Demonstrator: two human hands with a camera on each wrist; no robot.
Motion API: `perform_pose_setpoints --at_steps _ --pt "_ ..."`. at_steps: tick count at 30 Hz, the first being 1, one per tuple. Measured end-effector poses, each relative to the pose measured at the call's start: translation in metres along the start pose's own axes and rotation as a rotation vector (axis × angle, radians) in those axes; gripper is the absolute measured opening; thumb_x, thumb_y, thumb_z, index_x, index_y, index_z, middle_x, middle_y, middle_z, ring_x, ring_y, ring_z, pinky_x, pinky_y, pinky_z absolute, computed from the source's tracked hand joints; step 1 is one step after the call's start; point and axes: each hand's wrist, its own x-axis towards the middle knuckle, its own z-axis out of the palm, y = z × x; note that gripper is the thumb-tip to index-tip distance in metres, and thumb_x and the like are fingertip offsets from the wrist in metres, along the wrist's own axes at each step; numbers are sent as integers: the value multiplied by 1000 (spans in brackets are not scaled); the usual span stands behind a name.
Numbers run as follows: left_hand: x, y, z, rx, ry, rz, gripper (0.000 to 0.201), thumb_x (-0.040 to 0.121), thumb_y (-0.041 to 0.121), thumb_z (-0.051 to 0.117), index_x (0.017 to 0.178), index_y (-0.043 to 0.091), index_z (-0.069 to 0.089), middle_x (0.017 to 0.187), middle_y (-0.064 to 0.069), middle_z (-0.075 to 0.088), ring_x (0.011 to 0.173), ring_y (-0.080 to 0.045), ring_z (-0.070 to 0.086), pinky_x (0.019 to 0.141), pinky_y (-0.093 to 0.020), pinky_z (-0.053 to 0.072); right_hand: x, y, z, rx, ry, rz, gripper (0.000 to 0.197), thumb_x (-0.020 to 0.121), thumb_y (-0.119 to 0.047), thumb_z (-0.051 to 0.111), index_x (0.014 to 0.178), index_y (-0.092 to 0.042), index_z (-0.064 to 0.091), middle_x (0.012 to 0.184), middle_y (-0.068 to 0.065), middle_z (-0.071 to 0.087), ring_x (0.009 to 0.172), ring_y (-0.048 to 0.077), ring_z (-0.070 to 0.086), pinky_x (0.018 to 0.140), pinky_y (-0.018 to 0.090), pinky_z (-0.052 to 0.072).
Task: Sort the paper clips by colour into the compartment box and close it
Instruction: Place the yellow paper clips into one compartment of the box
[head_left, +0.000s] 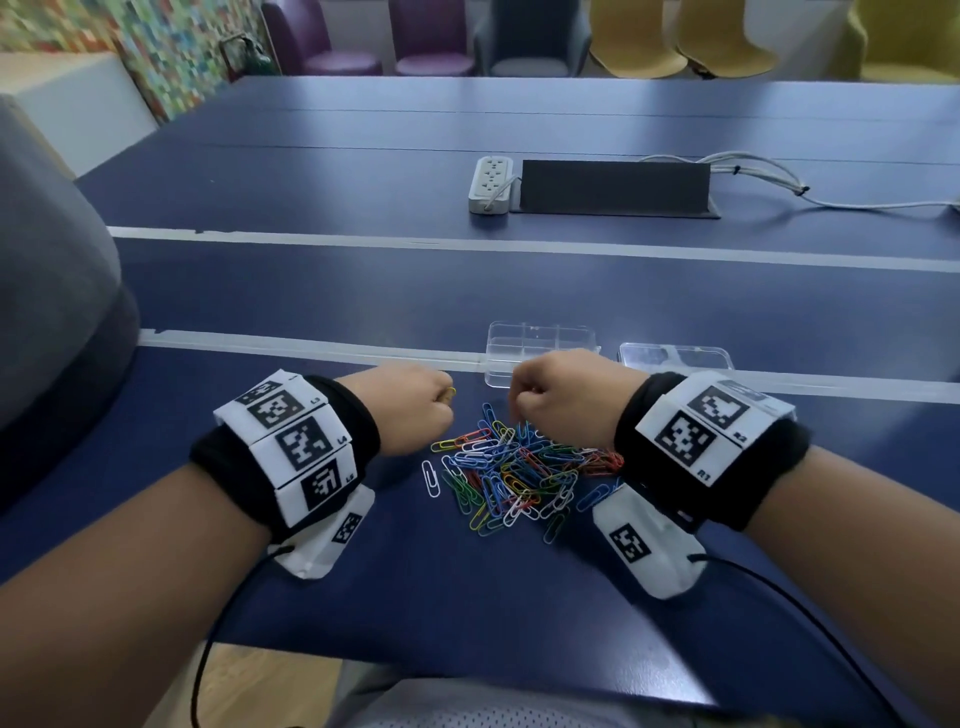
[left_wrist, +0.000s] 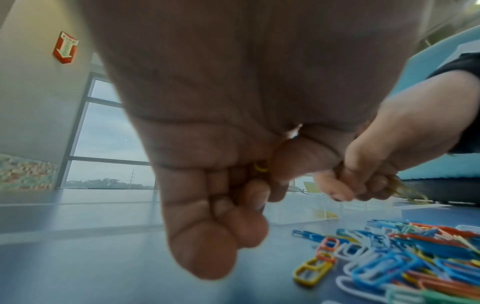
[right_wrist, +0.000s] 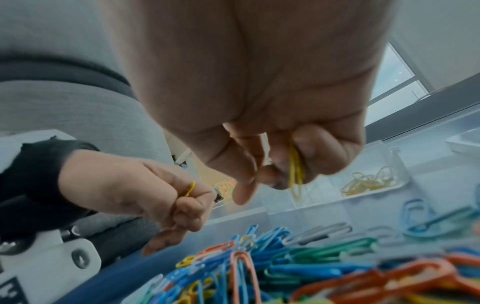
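Note:
A heap of mixed-colour paper clips (head_left: 514, 467) lies on the blue table between my wrists. Behind it stands the clear compartment box (head_left: 540, 345); one compartment holds several yellow clips (right_wrist: 369, 182). The box's clear lid (head_left: 675, 358) lies to its right. My left hand (head_left: 415, 405) is curled above the heap's left edge and pinches a yellow clip (head_left: 451, 393), seen as a yellow clip (left_wrist: 260, 167) between thumb and fingers. My right hand (head_left: 556, 389) is curled over the heap's far side and grips yellow clips (right_wrist: 296, 172) that hang from its fingers.
A white power strip (head_left: 491, 184) and a black cable hatch (head_left: 615, 187) lie farther back, with white cables (head_left: 753, 176) running right. White tape lines (head_left: 363, 241) cross the table. Chairs (head_left: 431, 36) stand along the far edge. A single white clip (head_left: 430, 478) lies left of the heap.

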Motion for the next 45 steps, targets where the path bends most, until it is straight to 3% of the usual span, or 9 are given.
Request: perform_pose_setpoints --at_steps 5,9,13,16,21,25,29,35,45 --pt "-1 3 3 42 55 88 37 78 19 62 62 20 29 72 1 51 73 -22 44 61 -25 31 14 -5 7 -127 13 8 22 87 -32 59 102 -19 70 109 3 68 102 23 62 77 25 46" --pt "-1 5 3 35 81 146 39 75 12 65 60 21 31 86 -1 67 74 -18 52 62 -25 38 24 -10 12 -219 34 -2 24 81 -34 67 97 -17 70 99 5 70 92 26 65 78 32 54" --pt "-1 6 5 39 113 164 37 78 8 59 59 20 29 92 -9 69 86 -29 60 70 -28 45 24 -13 12 -326 21 -4 19 83 -34 62 93 -20 67 92 3 66 97 27 61 89 38 40" --pt "0 6 5 34 109 173 36 75 8 58 59 19 28 90 -11 69 80 -29 57 69 -30 46 23 -10 11 -308 -42 46 20 83 -38 59 81 -19 62 70 0 57 84 27 58 80 32 40" --pt "2 6 10 58 117 167 35 75 10 59 60 19 28 62 4 43 55 -14 34 50 -24 28 15 2 -5 -125 -94 68 31 93 -32 49 102 -10 69 94 5 66 91 23 59 76 25 43" --pt "4 1 9 12 142 207 39 73 10 63 61 20 28 75 5 63 69 -15 52 55 -16 34 12 17 -17 68 -74 67 35 96 -37 46 104 -11 69 98 5 67 84 19 58 86 31 46" --pt "2 1 6 36 156 220 44 70 11 70 60 20 28 84 3 71 75 -15 58 57 -19 38 10 25 -15 544 -129 122 28 99 -24 45 81 -8 59 84 9 62 54 15 40 54 27 36" --pt "4 6 7 146 194 247 36 74 6 56 57 18 27 87 -6 70 79 -25 58 71 -29 47 4 28 -12 893 -137 197 28 100 -18 43 73 -11 50 66 4 52 49 13 36 49 20 34" --pt "6 11 11 148 73 186 36 71 11 61 61 21 29 61 8 42 66 -18 42 52 -22 31 2 35 -21 1060 -24 210 24 100 -6 38 83 -11 54 65 4 43 52 13 39 42 18 41"
